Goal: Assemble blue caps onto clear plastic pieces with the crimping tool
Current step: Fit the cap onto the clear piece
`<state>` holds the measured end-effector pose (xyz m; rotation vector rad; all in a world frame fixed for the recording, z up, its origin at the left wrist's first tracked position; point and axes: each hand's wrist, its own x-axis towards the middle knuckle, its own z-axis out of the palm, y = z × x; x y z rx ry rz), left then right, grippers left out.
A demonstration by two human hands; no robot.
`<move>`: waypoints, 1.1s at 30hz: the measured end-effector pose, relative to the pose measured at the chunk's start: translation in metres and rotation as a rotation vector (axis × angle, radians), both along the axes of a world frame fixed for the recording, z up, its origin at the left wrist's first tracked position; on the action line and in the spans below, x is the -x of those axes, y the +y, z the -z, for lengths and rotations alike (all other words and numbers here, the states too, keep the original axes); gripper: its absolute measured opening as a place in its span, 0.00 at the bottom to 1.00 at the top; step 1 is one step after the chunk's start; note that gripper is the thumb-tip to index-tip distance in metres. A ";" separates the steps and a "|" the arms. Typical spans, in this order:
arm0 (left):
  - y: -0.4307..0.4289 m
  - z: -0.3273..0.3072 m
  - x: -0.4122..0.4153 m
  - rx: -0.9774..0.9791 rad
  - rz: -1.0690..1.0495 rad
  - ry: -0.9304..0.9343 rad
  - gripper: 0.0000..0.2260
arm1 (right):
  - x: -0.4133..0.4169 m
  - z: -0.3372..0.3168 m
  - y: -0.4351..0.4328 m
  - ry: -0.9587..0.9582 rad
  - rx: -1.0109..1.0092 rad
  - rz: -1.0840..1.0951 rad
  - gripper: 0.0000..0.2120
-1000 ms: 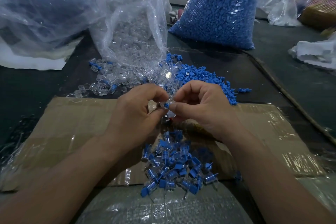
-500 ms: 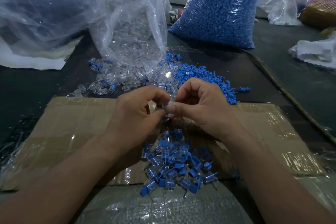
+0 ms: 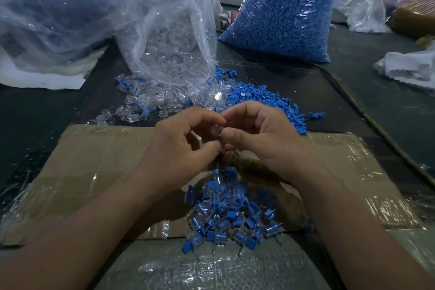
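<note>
My left hand (image 3: 179, 150) and my right hand (image 3: 261, 139) meet fingertip to fingertip above the taped cardboard sheet (image 3: 94, 167). Between them they pinch one small clear plastic piece (image 3: 217, 130), mostly hidden by the fingers. Any blue cap on it is covered by my right thumb. Loose clear pieces (image 3: 150, 101) spill from an open bag (image 3: 174, 37) just beyond my hands. Loose blue caps (image 3: 263, 99) lie to their right. A pile of assembled blue-and-clear parts (image 3: 230, 212) sits below my wrists. No crimping tool shows clearly.
A full bag of blue caps (image 3: 284, 12) stands at the back right. A large crumpled plastic bag (image 3: 54, 12) fills the back left. White plastic wrap (image 3: 409, 66) lies at the right edge. The dark table (image 3: 376, 106) runs around the cardboard.
The blue cap seen between my fingertips a second ago is now hidden behind my right thumb. Both hands have closed slightly together and stayed in place.
</note>
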<state>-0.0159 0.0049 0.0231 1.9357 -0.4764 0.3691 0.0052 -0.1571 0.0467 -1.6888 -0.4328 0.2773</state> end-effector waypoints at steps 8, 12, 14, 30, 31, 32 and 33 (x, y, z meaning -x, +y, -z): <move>-0.002 -0.001 -0.007 0.384 0.081 0.398 0.06 | 0.001 0.001 0.002 -0.113 0.071 0.011 0.10; 0.001 -0.002 -0.009 0.555 0.114 0.544 0.03 | 0.001 0.003 0.003 -0.217 0.119 0.009 0.13; 0.002 -0.002 -0.010 0.555 0.119 0.566 0.03 | 0.002 0.004 0.003 -0.254 0.127 0.023 0.14; 0.004 -0.002 -0.012 0.693 0.234 0.646 0.05 | 0.003 0.004 0.002 -0.418 0.197 0.113 0.15; 0.004 -0.002 -0.012 0.695 0.237 0.647 0.06 | 0.003 0.004 0.001 -0.420 0.196 0.115 0.15; 0.004 -0.002 -0.012 0.697 0.241 0.649 0.06 | 0.003 0.004 0.001 -0.421 0.196 0.117 0.15; 0.004 -0.002 -0.012 0.696 0.246 0.650 0.06 | 0.002 0.004 0.001 -0.422 0.198 0.118 0.15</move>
